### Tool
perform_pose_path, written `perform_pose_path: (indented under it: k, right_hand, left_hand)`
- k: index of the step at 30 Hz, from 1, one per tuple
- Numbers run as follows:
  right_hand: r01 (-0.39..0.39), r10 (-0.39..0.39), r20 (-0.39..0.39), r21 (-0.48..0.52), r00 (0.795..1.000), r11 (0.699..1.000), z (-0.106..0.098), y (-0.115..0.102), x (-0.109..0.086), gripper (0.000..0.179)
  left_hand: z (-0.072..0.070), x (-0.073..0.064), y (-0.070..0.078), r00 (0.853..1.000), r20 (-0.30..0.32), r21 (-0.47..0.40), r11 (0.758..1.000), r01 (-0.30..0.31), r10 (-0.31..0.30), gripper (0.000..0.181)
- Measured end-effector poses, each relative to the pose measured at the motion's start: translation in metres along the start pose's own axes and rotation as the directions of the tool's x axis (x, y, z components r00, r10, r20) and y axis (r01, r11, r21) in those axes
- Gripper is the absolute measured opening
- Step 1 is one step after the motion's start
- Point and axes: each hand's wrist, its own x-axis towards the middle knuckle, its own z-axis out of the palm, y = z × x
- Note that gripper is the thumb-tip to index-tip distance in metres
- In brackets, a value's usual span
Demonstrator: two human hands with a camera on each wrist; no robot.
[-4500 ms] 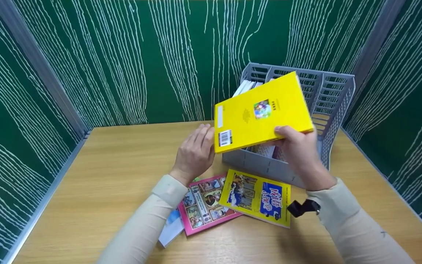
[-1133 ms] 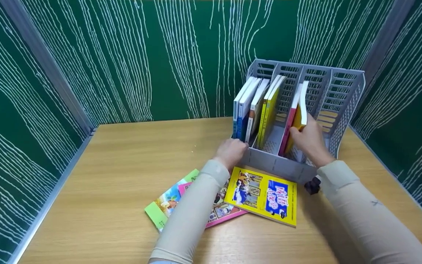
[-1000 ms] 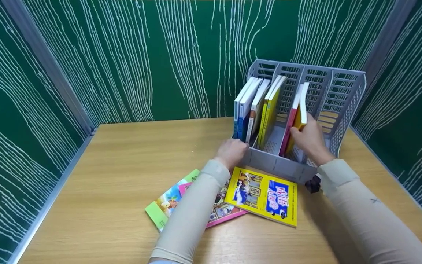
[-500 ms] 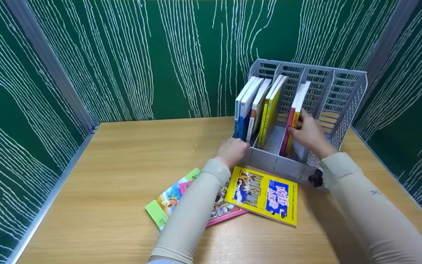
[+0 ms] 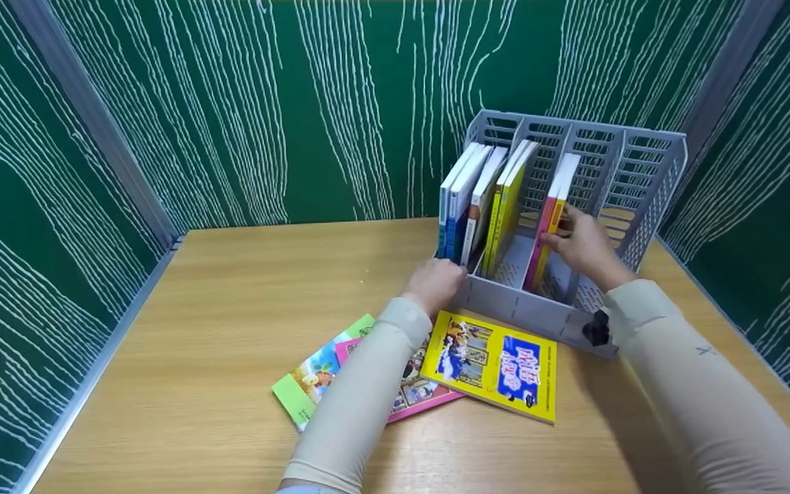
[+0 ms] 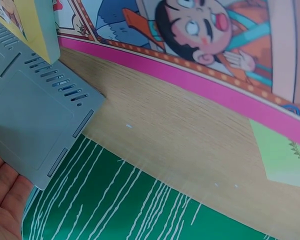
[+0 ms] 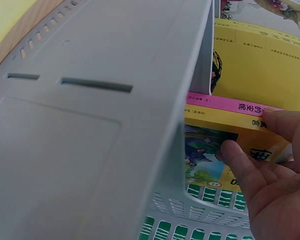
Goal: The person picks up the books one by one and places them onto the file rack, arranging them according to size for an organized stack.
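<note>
A grey file rack [image 5: 505, 302] stands at the back right of the table with books upright in it. My left hand [image 5: 434, 285] grips the rack's front left corner; its fingers [image 6: 10, 182] show at the rack's edge in the left wrist view. In the third compartment from the left, a pink-spined book [image 5: 539, 240] and a thicker yellow book [image 5: 554, 218] stand side by side. My right hand [image 5: 588, 248] pinches the yellow book near its spine. In the right wrist view one fingertip [image 7: 272, 120] touches the spines and another lies on its picture cover.
Blue, white and yellow-spined books [image 5: 498, 219] fill the rack's left compartments. In front lie a yellow book with a blue title panel [image 5: 491, 367], a pink-edged comic book [image 5: 422, 394] partly under my left forearm, and a green book [image 5: 313, 377]. Green walls enclose the table [image 5: 230, 309].
The yellow book, earlier held above the rack, now stands inside it. Over the last second it straightens against the pink-spined book, and my right hand shifts slightly. My left hand stays at the corner.
</note>
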Motion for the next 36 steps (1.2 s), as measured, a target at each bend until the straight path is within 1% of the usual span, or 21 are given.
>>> perform_pose_path:
  k: [3, 6, 8, 12, 15, 18, 22, 24, 27, 30, 33, 34, 36]
  right_hand:
    - [-0.009, 0.009, -0.019, -0.02, 1.0, 1.0, 0.0, 0.001, -0.003, 0.06]
    - [-0.036, 0.033, -0.046, -0.047, 0.998, 0.998, 0.0, 0.003, -0.007, 0.051]
    - [-0.052, 0.047, -0.06, -0.074, 0.997, 0.996, 0.0, 0.004, -0.01, 0.049]
    - [-0.058, 0.048, -0.089, -0.115, 0.995, 0.992, 0.002, 0.004, -0.015, 0.046]
    - [-0.046, 0.031, -0.115, -0.129, 0.993, 0.991, 0.004, 0.0, -0.019, 0.044]
    - [-0.037, 0.018, -0.126, -0.148, 0.992, 0.988, 0.005, -0.005, -0.024, 0.045]
    - [-0.036, 0.018, -0.103, -0.177, 0.995, 0.984, 0.006, -0.011, -0.027, 0.041]
    - [-0.031, 0.014, -0.092, -0.189, 0.996, 0.981, 0.006, -0.012, -0.029, 0.038]
    - [-0.017, -0.001, -0.084, -0.208, 0.996, 0.978, 0.008, -0.012, -0.033, 0.035]
    - [0.007, -0.02, -0.059, -0.216, 0.998, 0.976, 0.012, -0.011, -0.038, 0.033]
    - [0.039, -0.041, -0.006, -0.215, 0.999, 0.976, 0.016, -0.01, -0.044, 0.031]
    - [0.047, -0.045, 0.014, -0.214, 0.999, 0.976, 0.017, -0.009, -0.046, 0.031]
    - [0.062, -0.052, 0.049, -0.221, 0.997, 0.973, 0.018, -0.008, -0.049, 0.03]
  left_hand:
    - [0.001, 0.0, 0.0, 1.0, -0.014, 0.01, 1.0, -0.013, 0.013, 0.03]
    - [0.003, 0.0, 0.001, 1.0, -0.019, 0.022, 0.999, -0.023, 0.024, 0.029]
    - [0.005, -0.001, 0.001, 1.0, -0.017, 0.022, 0.999, -0.024, 0.024, 0.029]
    - [0.003, -0.002, 0.001, 1.0, 0.015, -0.051, 0.999, 0.009, -0.008, 0.029]
    - [-0.002, -0.004, 0.0, 0.998, 0.053, -0.104, 0.994, 0.044, -0.039, 0.029]
    - [-0.008, -0.005, 0.002, 0.995, 0.083, -0.086, 0.994, 0.06, -0.053, 0.026]
    - [-0.012, -0.003, 0.007, 0.995, 0.091, -0.014, 0.999, 0.048, -0.046, 0.024]
    - [-0.013, -0.003, 0.009, 0.995, 0.088, -0.006, 0.999, 0.042, -0.042, 0.025]
    - [-0.014, -0.006, 0.008, 0.997, 0.07, -0.02, 0.999, 0.035, -0.033, 0.029]
    - [-0.014, -0.011, 0.005, 1.0, 0.02, -0.039, 0.999, 0.014, -0.013, 0.033]
    - [-0.014, -0.018, 0.002, 0.999, -0.033, -0.045, 0.999, -0.023, 0.022, 0.034]
    - [-0.013, -0.021, 0.001, 0.999, -0.042, -0.049, 0.998, -0.036, 0.034, 0.033]
    - [-0.012, -0.026, 0.0, 0.998, -0.033, -0.067, 0.996, -0.059, 0.057, 0.03]
